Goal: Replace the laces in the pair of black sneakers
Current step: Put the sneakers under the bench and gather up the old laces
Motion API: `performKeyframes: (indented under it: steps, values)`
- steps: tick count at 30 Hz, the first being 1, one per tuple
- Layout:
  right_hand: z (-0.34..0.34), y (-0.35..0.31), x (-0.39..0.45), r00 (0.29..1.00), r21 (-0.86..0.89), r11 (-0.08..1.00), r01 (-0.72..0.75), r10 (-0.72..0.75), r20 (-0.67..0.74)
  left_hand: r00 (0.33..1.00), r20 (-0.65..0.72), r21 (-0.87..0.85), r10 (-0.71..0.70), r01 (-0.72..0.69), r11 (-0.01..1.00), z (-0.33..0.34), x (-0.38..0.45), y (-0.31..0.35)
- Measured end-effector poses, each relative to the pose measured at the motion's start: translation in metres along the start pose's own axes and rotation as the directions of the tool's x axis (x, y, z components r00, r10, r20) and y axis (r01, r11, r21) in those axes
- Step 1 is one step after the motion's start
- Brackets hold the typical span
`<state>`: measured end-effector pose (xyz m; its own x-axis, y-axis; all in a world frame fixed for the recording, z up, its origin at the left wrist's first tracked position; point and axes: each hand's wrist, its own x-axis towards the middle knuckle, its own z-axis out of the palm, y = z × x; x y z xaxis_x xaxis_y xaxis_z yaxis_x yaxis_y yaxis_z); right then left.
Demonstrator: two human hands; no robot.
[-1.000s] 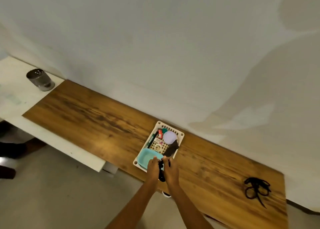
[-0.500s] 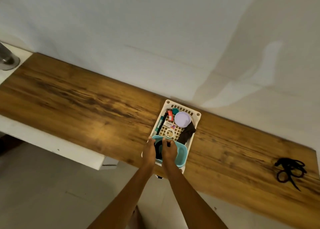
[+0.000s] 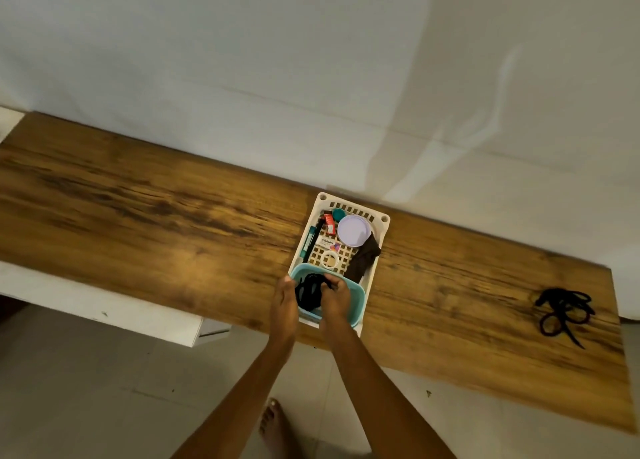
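Sitting in a blue tub (image 3: 356,299) at the near end of a white basket (image 3: 379,226), a bundle of black laces (image 3: 308,290) is pinched by the right hand (image 3: 334,295), fingers (image 3: 327,283) curled. Left hand (image 3: 285,294) rests straight-fingered beside it. More laces (image 3: 562,311) lie well apart on the bench (image 3: 156,223).
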<state>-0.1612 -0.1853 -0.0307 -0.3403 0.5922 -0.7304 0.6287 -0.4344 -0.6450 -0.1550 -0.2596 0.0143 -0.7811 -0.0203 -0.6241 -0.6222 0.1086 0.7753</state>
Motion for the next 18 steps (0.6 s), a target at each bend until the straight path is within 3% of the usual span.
performKeyframes:
  steps: [4,10,14,16,18]
  values:
    - [0.007,-0.003,0.000,0.997,0.088,0.995,-0.038,0.044,-0.058,0.998,0.036,0.076,0.049,-0.052,0.996,0.000,0.003,-0.005]
    - [0.015,0.007,0.001,0.996,-0.232,0.969,0.081,-0.068,0.060,0.995,0.066,0.142,0.071,-0.080,0.987,-0.002,0.001,-0.008]
    - [-0.001,0.010,-0.009,0.993,-0.244,0.966,0.080,-0.099,-0.063,0.985,0.067,0.184,0.156,-0.166,0.969,-0.004,-0.003,-0.011]
    - [-0.002,0.016,-0.013,0.990,-0.240,0.961,0.138,-0.138,0.018,0.972,0.118,0.245,0.205,-0.229,0.942,-0.003,-0.003,-0.012]
    - [0.001,0.019,-0.013,0.983,-0.178,0.969,0.169,-0.152,0.105,0.971,0.171,0.286,0.169,-0.213,0.934,-0.002,-0.001,-0.009]
